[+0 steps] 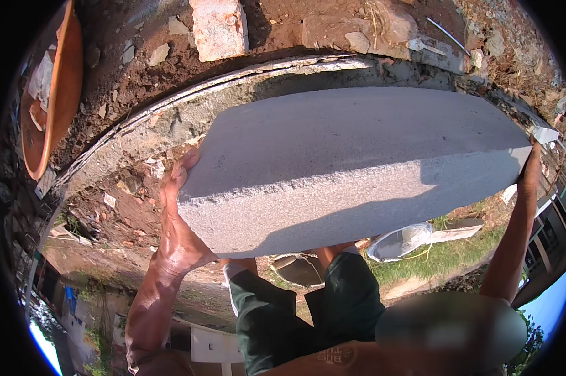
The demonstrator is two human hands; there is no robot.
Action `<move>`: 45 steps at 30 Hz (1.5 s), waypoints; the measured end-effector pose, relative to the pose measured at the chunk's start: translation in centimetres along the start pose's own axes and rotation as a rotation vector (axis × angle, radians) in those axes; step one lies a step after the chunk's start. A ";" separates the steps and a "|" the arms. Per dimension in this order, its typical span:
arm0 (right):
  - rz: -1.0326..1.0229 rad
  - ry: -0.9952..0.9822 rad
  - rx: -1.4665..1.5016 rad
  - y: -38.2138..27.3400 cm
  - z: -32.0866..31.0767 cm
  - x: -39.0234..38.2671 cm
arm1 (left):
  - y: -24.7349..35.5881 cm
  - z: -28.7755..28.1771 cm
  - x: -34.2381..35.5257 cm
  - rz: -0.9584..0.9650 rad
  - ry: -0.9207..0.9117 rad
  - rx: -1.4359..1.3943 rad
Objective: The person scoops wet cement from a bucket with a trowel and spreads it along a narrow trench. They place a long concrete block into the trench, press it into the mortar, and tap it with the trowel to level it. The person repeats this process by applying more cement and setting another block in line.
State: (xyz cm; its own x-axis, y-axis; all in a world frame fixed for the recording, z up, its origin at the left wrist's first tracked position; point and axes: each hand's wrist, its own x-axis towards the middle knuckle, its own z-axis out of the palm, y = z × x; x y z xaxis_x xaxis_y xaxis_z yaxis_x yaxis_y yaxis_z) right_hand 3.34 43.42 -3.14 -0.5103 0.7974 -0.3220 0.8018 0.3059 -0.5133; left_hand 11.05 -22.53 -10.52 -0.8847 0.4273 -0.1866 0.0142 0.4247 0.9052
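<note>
The bare left grip (174,185) pressed against the near left end of a large, grey, rough-faced rectangular block (358,135), its fingers bent along that end. The bare right grip (532,161) clasped the opposite end near its corner; most of those fingers were hidden, so how firmly they wrapped underneath could not be told. The block spanned the space between both hands, in front of the body, its long crumbly edge facing up.

The likeliest trouble was a slip: side pressure on gritty ends could fail if one hand loosened, and the block would then tip toward that end. The ragged edge might also shed crumbs or scrape skin. Below the block stood the person's bare legs, in dark green cloth shorts (352,294), so a drop could strike shins or feet.

Just beyond the block ran a curved, chipped grey concrete rim (183,119); knocking it could break a corner or trap fingers. A round, pale vessel lined with clear crumpled sheeting (396,243) sat on the ground past the near side, a possible stumbling point should the person step that way.
</note>
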 end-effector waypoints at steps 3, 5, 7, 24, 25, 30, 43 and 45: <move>-0.148 0.031 0.243 -1.5 -2.9 -2.7 | 2.1 -3.5 -2.8 0.000 0.038 -0.042; -0.110 0.078 0.358 -3.3 -5.1 -5.2 | 3.5 -6.7 -4.6 -0.008 0.012 -0.002; -0.069 0.151 0.442 -5.8 -5.8 -10.1 | 6.1 -10.7 -6.5 -0.020 -0.029 0.060; 0.414 0.198 0.190 9.2 -15.5 -44.5 | 25.5 -27.8 -16.9 0.333 -0.425 0.287; 0.424 0.156 0.164 11.0 -13.7 -44.5 | 25.7 -27.2 -18.2 0.276 -0.441 0.296; 0.609 -0.013 0.183 18.3 -3.9 -46.7 | 20.1 -26.0 -24.0 -0.300 -0.669 0.361; 0.702 -0.313 0.361 36.6 22.2 -48.5 | 16.8 -15.8 -25.1 -0.301 -0.173 0.499; 0.650 -0.310 0.322 38.6 24.8 -47.1 | 14.7 -15.3 -24.4 -0.621 -0.079 0.304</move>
State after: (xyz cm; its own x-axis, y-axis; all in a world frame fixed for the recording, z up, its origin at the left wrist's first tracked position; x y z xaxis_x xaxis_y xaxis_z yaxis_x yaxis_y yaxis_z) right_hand 50.59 4.71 -27.51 -0.0712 0.5690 -0.8193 0.8636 -0.3758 -0.3361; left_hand 25.70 -38.95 13.15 -0.7349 0.0850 -0.6729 -0.3433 0.8090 0.4772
